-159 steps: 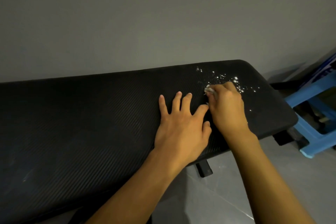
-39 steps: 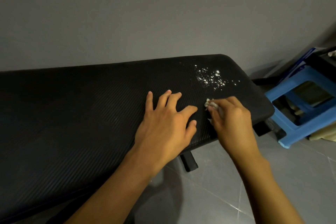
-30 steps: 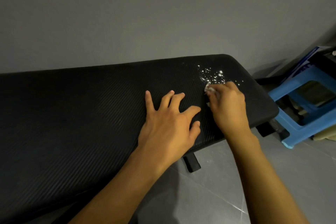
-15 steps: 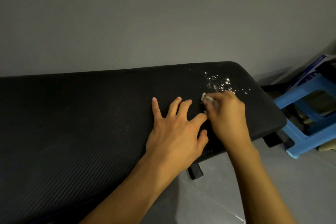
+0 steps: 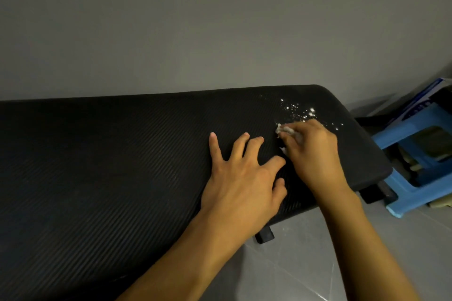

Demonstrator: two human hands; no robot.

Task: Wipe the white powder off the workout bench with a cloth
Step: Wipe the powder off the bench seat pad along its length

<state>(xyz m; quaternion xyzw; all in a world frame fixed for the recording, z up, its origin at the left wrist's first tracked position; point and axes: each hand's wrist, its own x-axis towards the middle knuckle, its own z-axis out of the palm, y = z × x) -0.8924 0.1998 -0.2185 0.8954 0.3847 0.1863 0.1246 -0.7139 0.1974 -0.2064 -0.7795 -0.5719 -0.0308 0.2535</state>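
A long black ribbed workout bench [image 5: 122, 154] runs across the view. White powder [image 5: 299, 111] is scattered near its far right end. My right hand [image 5: 315, 154] grips a small crumpled white cloth [image 5: 285, 129], which pokes out past the fingers, and presses it on the pad just below the powder. Most of the cloth is hidden under the hand. My left hand [image 5: 242, 183] rests flat on the bench beside it, fingers spread, holding nothing.
A grey wall [image 5: 220, 27] stands directly behind the bench. A blue plastic stool [image 5: 415, 178] sits on the grey tiled floor [image 5: 305, 252] right of the bench end, with a blue-and-white box [image 5: 420, 98] behind it. A black bench foot [image 5: 264, 236] shows under the near edge.
My right hand has slid with the cloth from the near edge up to the powder patch, and stays there. The powder looks thinner than five seconds ago. My left hand stays planted.
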